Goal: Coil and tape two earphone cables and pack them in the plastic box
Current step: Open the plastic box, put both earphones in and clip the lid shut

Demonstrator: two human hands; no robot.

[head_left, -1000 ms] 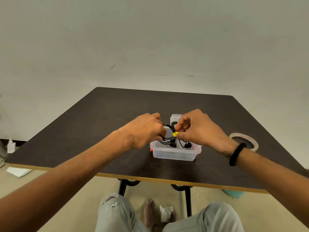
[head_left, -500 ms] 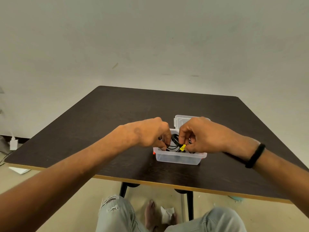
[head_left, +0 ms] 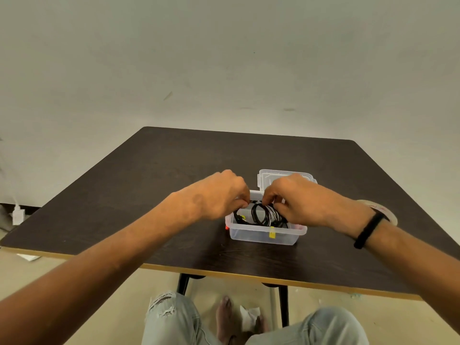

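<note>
Earphone cables (head_left: pixel 261 215) lie coiled inside the plastic box (head_left: pixel 263 236), its long axis left-right; left hand (head_left: pixel 221 195) and right hand (head_left: pixel 298 197) pinch them, lower than before.

Your left hand (head_left: pixel 219 194) and right hand (head_left: pixel 296 200) curl over the box (head_left: pixel 263 235), hiding your fingertips, so whether they pinch the cables (head_left: pixel 261 215) can't be told. The cables run under your right hand at 3 o'clock, and the earbuds are too small to pick out. Your right wrist covers most of the tape roll (head_left: pixel 383 211), and the right hand hides part of the lid (head_left: pixel 276 174).
</note>
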